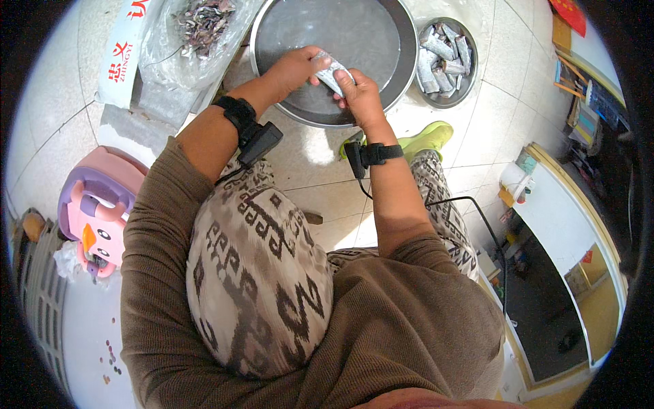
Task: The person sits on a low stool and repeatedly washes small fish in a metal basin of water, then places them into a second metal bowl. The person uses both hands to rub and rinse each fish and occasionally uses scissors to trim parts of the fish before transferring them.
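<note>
Both hands grip one silvery piece of fish (327,75), held tilted above a large round metal basin (407,56). My left hand (292,70) has its thumb and fingers on the upper left end. At the lower right end, my right hand (364,97) presses its thumb on the skin. Greyish water (332,28) lies in the basin below. Just right of it stands a smaller metal bowl (473,76) with several cut silvery fish pieces (440,48), which look like hairtail. Fingers hide parts of the held piece.
Left of the basin, a clear plastic bag (158,71) holds dark scraps (207,23), beside a white printed carton (115,61). A pink and purple plastic children's item (102,225) with a cartoon face stands at left. A yellow-green shoe (429,139) rests on the tiles near the bowl.
</note>
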A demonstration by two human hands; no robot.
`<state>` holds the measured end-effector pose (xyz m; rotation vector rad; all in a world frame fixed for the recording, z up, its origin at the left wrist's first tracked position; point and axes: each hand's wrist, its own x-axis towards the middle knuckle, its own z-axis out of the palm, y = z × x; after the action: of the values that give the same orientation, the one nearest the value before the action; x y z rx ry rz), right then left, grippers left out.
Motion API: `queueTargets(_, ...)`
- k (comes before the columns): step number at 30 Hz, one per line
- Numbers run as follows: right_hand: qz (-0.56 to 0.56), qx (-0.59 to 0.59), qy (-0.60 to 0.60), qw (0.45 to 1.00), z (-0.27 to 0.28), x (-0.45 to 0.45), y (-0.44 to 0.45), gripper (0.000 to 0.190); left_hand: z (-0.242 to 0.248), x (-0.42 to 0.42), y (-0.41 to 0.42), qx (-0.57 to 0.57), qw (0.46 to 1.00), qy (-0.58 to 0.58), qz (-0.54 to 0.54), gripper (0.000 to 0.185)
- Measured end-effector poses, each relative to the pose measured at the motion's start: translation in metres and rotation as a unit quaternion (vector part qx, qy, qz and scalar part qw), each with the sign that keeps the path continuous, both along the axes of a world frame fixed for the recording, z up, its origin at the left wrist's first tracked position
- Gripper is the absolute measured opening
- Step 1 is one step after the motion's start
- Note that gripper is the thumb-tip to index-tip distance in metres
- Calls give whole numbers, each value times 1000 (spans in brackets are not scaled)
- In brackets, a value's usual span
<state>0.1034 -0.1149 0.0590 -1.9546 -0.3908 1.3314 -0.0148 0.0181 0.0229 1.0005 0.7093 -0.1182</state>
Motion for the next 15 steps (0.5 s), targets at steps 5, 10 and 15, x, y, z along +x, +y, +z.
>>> queueTargets(5,-81,-35,116,989,3,-1,1,29,-2,-4,-5,95,994,-44,-21,38)
queueTargets(10,-79,34,152,985,-1,-12,-4,23,-6,-3,-8,169,985,-19,8,40)
queueTargets(15,-35,19,111,993,-2,-14,-1,27,-7,2,-3,97,995,35,13,41)
